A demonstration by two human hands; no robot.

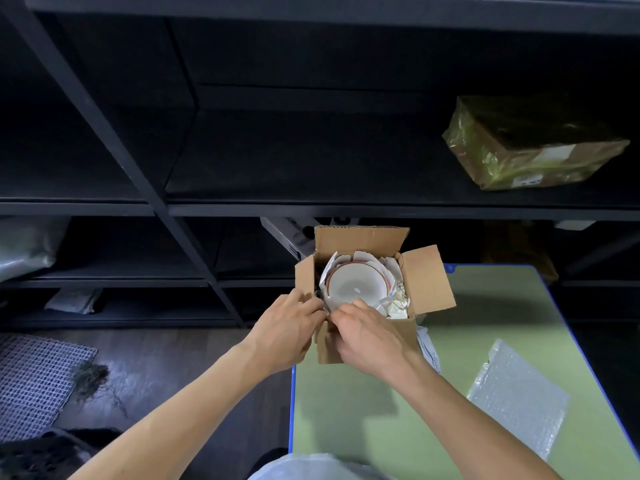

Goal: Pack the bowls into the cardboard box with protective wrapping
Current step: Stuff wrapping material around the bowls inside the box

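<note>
Bowls (356,289) sit nested in the box (427,282) on the table's (381,410) far left corner. Left hand (287,329) and right hand (369,339) pinch paper (394,303) at its near rim, probably tucking padding in

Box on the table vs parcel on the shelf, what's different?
The box is open, flaps spread, a bowl in paper showing; the parcel is closed and shiny-wrapped. The box sits on the green table; the parcel lies on the dark shelf. Both are brown cardboard.
</note>
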